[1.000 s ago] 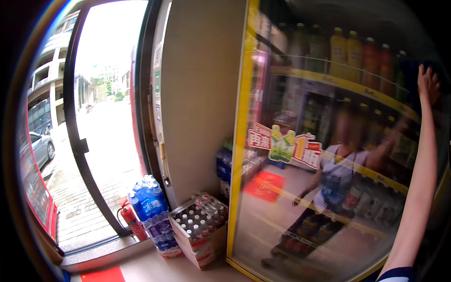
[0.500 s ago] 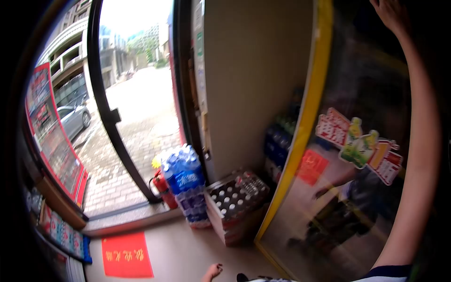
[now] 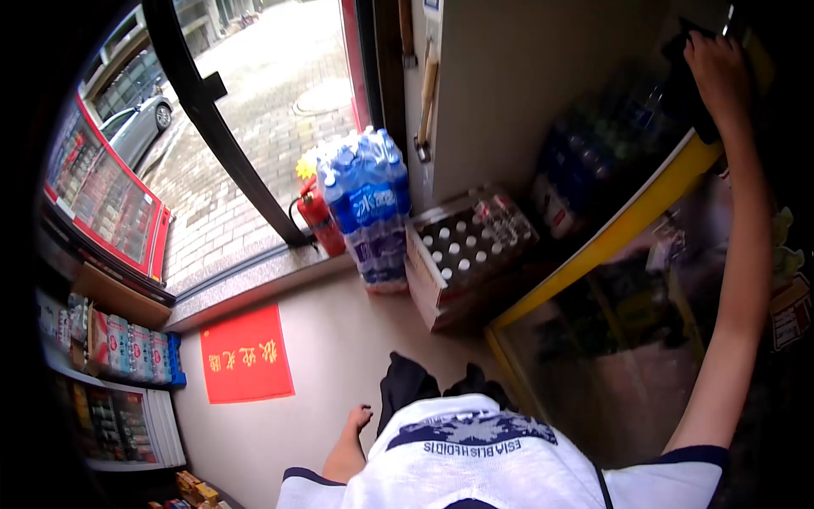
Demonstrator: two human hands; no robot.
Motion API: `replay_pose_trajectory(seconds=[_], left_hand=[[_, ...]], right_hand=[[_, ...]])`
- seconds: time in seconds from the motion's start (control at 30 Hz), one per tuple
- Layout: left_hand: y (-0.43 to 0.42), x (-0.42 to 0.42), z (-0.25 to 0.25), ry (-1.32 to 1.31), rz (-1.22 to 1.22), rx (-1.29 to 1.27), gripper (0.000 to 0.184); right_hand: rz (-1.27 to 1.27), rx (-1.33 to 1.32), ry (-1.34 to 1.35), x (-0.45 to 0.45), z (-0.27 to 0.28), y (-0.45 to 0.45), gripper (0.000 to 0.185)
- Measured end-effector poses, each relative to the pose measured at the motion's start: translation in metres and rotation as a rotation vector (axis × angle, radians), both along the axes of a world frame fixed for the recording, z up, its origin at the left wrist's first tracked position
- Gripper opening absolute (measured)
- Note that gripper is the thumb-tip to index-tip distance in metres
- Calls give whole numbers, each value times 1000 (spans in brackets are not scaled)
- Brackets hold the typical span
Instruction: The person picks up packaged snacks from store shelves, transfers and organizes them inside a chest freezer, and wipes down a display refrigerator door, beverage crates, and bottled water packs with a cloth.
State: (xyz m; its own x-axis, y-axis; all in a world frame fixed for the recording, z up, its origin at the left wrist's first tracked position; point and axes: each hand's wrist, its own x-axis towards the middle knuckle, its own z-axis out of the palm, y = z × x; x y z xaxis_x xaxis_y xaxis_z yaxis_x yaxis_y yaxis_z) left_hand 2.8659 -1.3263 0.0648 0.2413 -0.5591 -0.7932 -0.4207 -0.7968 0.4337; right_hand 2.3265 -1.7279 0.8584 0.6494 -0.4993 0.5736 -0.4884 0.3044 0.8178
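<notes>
My right hand (image 3: 719,75) is raised at the upper right, its fingers curled on a dark, cloth-like thing (image 3: 681,51) at the top of a glass panel with a yellow edge (image 3: 623,215). Shadow hides the exact shape of that dark thing. My left hand (image 3: 362,416) hangs low beside my body, fingers loosely curled, with nothing visible in it. Colourful stickers (image 3: 790,314) show on the glass behind my right arm.
Shrink-wrapped water bottles (image 3: 369,204) stand beside a fire extinguisher (image 3: 319,219) at the doorway. A box of white-capped bottles (image 3: 462,246) sits near the panel. A red mat (image 3: 248,356) lies on the floor; shelved goods (image 3: 131,348) are at the left.
My view has tilted down, bringing my shirt and more of my left arm into sight. My right hand now shows lower in view, its fingers curled on the dark thing.
</notes>
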Motion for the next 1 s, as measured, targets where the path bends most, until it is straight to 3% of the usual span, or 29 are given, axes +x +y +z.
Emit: replay_pose_trajectory(seconds=[0.07, 0.2, 0.33, 0.4, 0.47, 0.7, 0.87, 0.93, 1.0], left_hand=[[-19, 12, 38, 53, -43, -1, 36], [-56, 70, 38, -13, -31, -231, 37], [-91, 125, 48, -60, 4, -208, 35], [-106, 146, 52, -77, -46, -208, 35], [-117, 158, 55, -71, -47, -173, 35], [-152, 144, 52, -40, -205, -141, 35], [-190, 108, 77, 24, -160, -199, 35], [-209, 99, 88, -6, -175, -224, 34], [-224, 93, 100, -72, -214, -248, 34]], right_hand=[[-74, 61, -108, 35, -47, 26, 26], [10, 139, -234, 56, -131, 32, 23], [69, 406, -373, 61, -221, 28, 24], [-27, 702, -625, 72, -267, 32, 25], [-226, 976, -1076, 93, -304, 35, 31], [-218, 1357, -1433, 147, -440, 5, 55], [92, 1668, -1565, 173, -534, -47, 50], [188, 1640, -1603, 191, -535, -73, 36], [336, 1417, -1637, 207, -557, -108, 29]])
